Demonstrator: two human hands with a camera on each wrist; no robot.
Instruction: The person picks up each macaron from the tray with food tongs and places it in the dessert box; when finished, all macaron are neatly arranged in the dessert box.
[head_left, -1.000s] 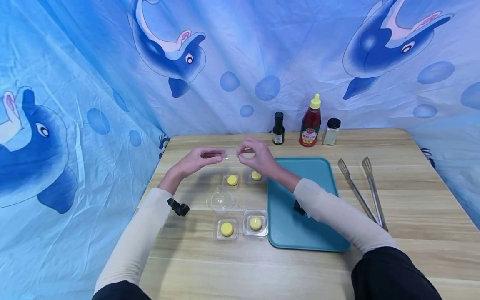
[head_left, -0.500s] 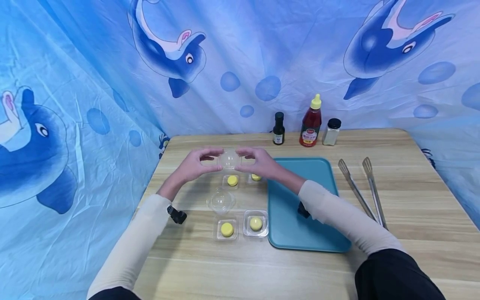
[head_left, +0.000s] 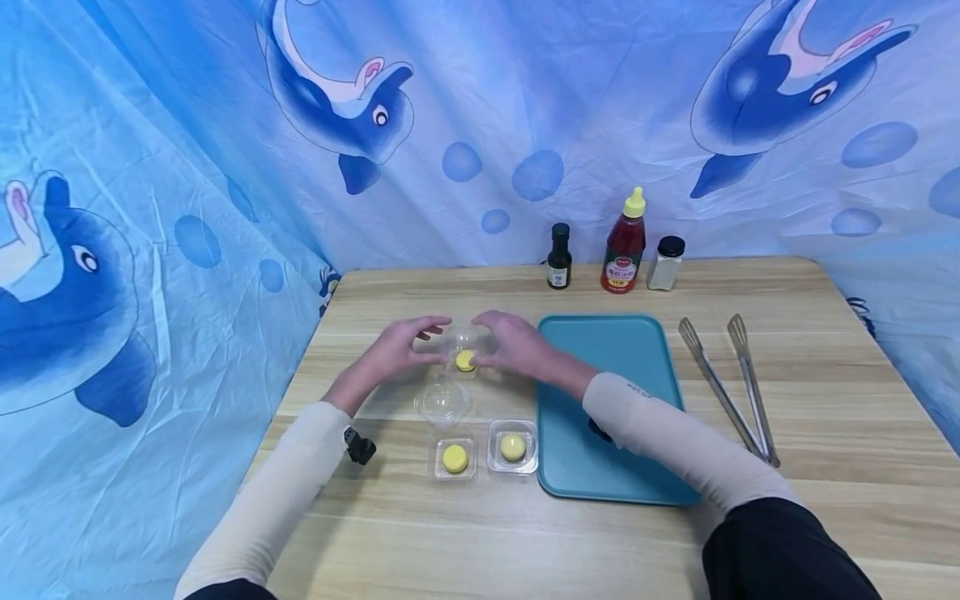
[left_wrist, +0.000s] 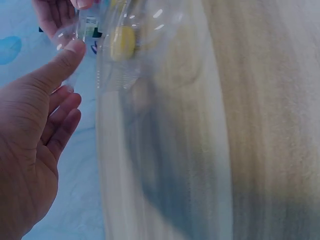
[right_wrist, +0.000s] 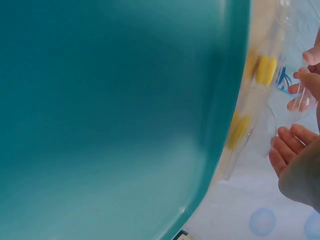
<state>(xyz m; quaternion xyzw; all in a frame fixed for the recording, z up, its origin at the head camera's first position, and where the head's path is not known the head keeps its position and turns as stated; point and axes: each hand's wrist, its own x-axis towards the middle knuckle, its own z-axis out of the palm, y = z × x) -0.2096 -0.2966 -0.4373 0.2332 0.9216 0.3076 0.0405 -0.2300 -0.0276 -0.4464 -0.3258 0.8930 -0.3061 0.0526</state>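
My left hand (head_left: 405,348) and right hand (head_left: 516,346) hold a clear domed plastic lid (head_left: 462,336) between thumbs and fingers, one at each side. In the head view the lid overlaps the back-left clear container, where a yellow macaron (head_left: 466,361) sits. The left wrist view shows the left thumb (left_wrist: 70,55) at the lid's edge. In the right wrist view the fingers of the right hand (right_wrist: 300,160) lie along the lid (right_wrist: 302,100). Another macaron (right_wrist: 240,131) shows there beside the tray; in the head view my right hand hides the back-right container.
Another clear domed lid (head_left: 443,402) lies on the table. Two clear containers with yellow macarons (head_left: 454,458) stand in front of it. A teal tray (head_left: 615,467) lies under the right forearm. Metal tongs (head_left: 723,392), a sauce bottle (head_left: 622,250), a dark bottle (head_left: 558,258) and a jar (head_left: 666,265) stand beyond.
Both hands first turn the lid from edge-on to show its dome, then bring it down and nearer, over the back-left container. The back-right macaron has become hidden by my right hand.
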